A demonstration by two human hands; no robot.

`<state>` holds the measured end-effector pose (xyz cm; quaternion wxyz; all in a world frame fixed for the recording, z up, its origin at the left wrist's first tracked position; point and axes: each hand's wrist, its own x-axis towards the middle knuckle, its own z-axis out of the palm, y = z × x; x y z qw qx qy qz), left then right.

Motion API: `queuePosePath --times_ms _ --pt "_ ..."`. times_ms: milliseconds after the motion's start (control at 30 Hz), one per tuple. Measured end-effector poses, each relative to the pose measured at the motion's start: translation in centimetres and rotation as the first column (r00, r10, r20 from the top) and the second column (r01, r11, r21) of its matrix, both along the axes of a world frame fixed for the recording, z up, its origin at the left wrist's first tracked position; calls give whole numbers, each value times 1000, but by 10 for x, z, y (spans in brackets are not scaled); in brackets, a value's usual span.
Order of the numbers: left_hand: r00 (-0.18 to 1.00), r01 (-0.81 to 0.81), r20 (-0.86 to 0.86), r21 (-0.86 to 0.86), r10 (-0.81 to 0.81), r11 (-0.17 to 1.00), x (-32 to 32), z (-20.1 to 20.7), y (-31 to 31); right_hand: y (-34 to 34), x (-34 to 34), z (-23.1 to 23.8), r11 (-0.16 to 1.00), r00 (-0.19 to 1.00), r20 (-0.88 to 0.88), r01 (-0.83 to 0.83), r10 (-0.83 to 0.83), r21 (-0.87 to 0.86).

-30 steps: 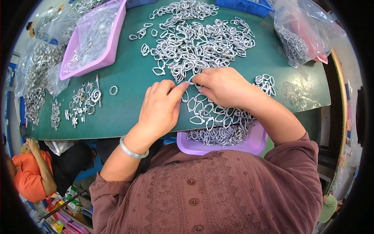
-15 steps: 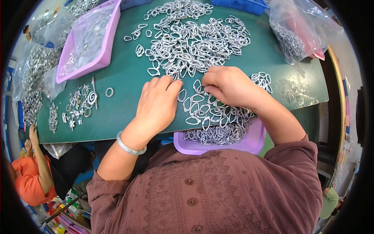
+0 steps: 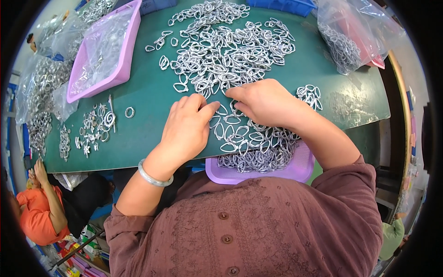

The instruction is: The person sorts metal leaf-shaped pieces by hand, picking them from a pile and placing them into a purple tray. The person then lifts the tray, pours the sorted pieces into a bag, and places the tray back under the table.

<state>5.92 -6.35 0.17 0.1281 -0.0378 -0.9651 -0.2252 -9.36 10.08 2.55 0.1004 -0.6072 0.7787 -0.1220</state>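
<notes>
A large pile of silver-grey, pointed-oval metal rings [image 3: 230, 51] lies on the green table in front of me. My left hand [image 3: 187, 124], with a pale bangle [image 3: 154, 175] at its wrist, rests at the pile's near left edge. Its thumb stands apart from the bent fingers, and no ring shows in it; its fingertips are partly hidden. My right hand [image 3: 265, 104] reaches into the pile's near side, index finger stretched out and thumb apart, touching rings. Between and below the hands, loose oval rings [image 3: 235, 131] spread toward a purple basket [image 3: 214, 171] at the table edge, which holds many more.
A pink basket [image 3: 128, 60] with a clear bag stands at the left. Nearby lie small metal parts [image 3: 94, 129] and a round ring [image 3: 129, 112]. A bag of metal pieces [image 3: 341, 46] sits far right, blue bins [image 3: 286, 5] behind. A co-worker in orange [image 3: 41, 214] is at lower left.
My right index finger has stretched out leftward along the pile's near edge. My left thumb has spread from the fingers. A few loose rings between the hands have shifted.
</notes>
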Motion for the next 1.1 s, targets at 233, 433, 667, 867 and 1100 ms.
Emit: queuePosePath --times_ms 233,433,667,867,1100 --pt "997 -71 -27 -39 70 997 -9 -2 3 8 0 0 999 999 22 -30 29 34" --pt "993 -121 -13 -151 121 981 -16 -3 7 11 4 9 998 999 34 -41 40 47" --pt "997 -61 47 -75 65 995 -6 2 11 13 -1 6 995 995 25 -91 92 -40" --pt "997 21 70 0 -21 1000 3 4 8 -6 -2 8 992 993 -49 113 -110 63" --pt "995 -99 5 33 99 994 5 2 4 0 -4 5 997 1000 13 7 -8 78"
